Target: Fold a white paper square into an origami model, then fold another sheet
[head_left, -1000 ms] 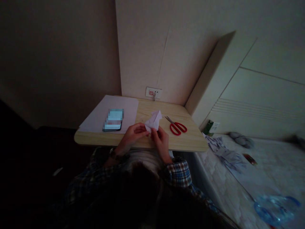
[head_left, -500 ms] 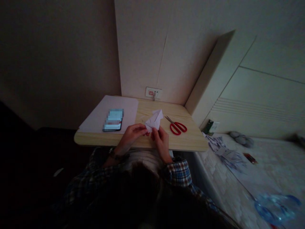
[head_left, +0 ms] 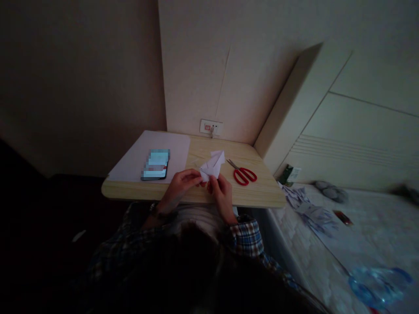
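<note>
A small piece of folded white paper [head_left: 212,165] is held up over the wooden table [head_left: 252,198] near its front edge. My left hand [head_left: 181,183] pinches its lower left corner between thumb and fingers. On the lower right side, my right hand [head_left: 221,191] grips the same paper, thumb in front and fingers behind. Red-handled scissors [head_left: 244,174] lie just right of my right hand, blades slightly apart and pointing up left. To the left, a phone [head_left: 155,165] with a lit, blurred-out screen rests on white paper sheets [head_left: 132,159].
A wall socket [head_left: 211,127] with a plug sits behind the table. On the right is a bed [head_left: 294,244] with a heap of paper pieces [head_left: 310,213], a grey bundle [head_left: 330,191], a small dark packet [head_left: 343,217] and a clear blue plastic item [head_left: 379,285].
The folded paper has tilted very slightly to the right at its top. Both hands keep their hold in nearly the same place.
</note>
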`<state>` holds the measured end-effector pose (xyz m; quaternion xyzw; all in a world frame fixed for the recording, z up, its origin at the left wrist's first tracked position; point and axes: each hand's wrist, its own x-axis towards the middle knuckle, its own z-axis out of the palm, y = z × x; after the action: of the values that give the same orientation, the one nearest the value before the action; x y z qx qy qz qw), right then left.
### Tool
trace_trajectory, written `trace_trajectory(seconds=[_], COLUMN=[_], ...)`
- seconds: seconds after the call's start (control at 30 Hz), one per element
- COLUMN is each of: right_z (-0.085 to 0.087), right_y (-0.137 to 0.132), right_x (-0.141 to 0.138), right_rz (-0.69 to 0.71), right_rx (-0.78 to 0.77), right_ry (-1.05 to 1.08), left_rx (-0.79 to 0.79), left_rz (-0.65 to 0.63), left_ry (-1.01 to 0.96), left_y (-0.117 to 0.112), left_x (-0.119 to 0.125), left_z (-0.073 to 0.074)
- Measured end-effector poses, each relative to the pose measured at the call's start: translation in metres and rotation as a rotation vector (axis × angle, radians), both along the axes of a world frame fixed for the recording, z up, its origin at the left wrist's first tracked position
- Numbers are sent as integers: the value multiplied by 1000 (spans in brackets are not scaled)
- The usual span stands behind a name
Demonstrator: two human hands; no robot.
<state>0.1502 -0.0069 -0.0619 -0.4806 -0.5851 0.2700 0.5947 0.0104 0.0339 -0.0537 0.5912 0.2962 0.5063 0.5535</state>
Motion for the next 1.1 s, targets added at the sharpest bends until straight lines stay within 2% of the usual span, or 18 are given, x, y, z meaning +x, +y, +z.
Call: trace_trajectory(seconds=[0.13,0.23,0.37,0.5,0.6,0.73,0.8,0.9,1.1], right_z=[-1,-2,0,2,2,0,-3,-4,-3], right_y=[2,4,7,8,8,9,11,10,6], right_x=[2,3,4,4,2,2,3,3,2], right_rz=[50,158,296,291,289,176,122,131,189], right_rx=[-9,-58,-185,-199,-178,-145,-89,-56,-110], right_ry=[23,46,57,81,139,135,111,87,108], left_rx=[45,146,331,398,323,42,-44,-66,-81], left_rz=[110,130,166,182,249,240,227,211,124], left_ry=[-64,-81,35,169,124,-68,-103,-82,-35], left_y=[3,6,8,8,7,7,6,4,1], left_x=[-1,-1,-1,-2,-2,0,1,3,4], left_z=[-5,-8,-11,-9,-7,-8,-9,-7,-1])
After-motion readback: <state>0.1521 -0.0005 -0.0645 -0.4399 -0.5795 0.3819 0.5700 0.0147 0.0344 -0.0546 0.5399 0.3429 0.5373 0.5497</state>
